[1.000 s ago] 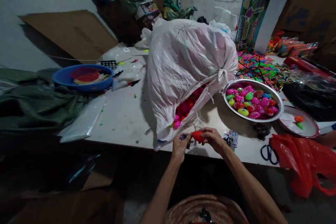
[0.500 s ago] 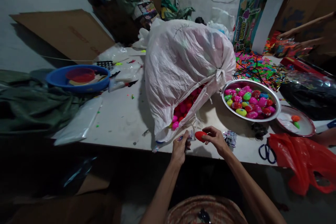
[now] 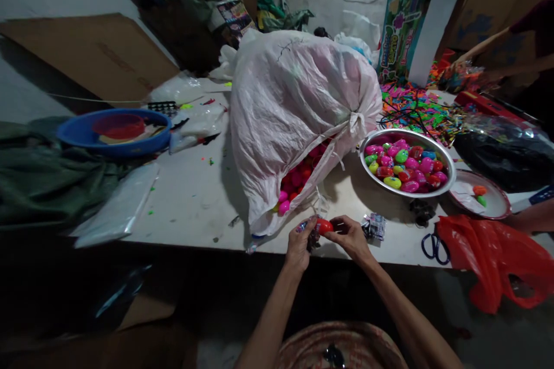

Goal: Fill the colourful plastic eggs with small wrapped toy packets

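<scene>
I see a glossy red plastic egg, long axis nine-to-three, its three-o'clock end pinched by the right hand, facing printed plastic wrappers the left hand clasps.

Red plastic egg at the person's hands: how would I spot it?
Find the big, bulging white sack mid-picture. Just below it are the person's left hand and right hand. The shiny red plastic egg is between them, unlike the sack's heaped pink and red eggs.
</scene>
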`<control>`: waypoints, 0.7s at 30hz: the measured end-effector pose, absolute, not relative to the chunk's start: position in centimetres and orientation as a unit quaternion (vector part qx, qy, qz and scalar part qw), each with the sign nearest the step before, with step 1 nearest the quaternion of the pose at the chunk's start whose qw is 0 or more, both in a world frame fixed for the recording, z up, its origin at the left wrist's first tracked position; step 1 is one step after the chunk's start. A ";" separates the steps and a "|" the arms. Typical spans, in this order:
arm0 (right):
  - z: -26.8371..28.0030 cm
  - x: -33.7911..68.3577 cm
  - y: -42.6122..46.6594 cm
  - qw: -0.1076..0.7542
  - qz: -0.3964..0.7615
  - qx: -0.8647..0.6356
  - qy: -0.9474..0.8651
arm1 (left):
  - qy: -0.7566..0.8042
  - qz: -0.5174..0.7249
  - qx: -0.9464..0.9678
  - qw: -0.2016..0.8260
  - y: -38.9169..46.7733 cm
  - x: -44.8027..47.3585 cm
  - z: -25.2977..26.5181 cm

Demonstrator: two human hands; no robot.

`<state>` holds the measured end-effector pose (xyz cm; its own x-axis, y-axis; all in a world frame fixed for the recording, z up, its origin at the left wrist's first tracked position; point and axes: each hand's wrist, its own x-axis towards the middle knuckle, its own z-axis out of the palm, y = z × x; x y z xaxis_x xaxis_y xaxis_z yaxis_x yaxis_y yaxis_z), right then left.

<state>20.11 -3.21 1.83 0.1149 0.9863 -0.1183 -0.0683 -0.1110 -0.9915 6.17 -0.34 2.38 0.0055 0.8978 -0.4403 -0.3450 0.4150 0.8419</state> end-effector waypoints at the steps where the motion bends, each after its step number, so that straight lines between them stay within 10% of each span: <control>1: 1.7 20.0 -3.3 0.519 0.510 -0.549 -0.412 | 0.514 0.481 0.252 0.664 -0.4 6.4 2.4; 15: 1.6 19.8 -3.7 0.567 0.309 -0.570 -0.509 | 0.473 0.422 0.218 0.743 -0.8 7.9 2.1; 21: 1.8 20.1 -3.0 0.586 0.452 -0.536 -0.406 | 0.430 0.436 0.237 0.755 -0.1 8.0 2.3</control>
<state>20.12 -3.03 1.75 0.2615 0.9652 -0.0082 -0.0936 0.0169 -0.9955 8.01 -0.12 2.30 0.2514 0.8611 -0.4420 -0.4543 0.5082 0.7316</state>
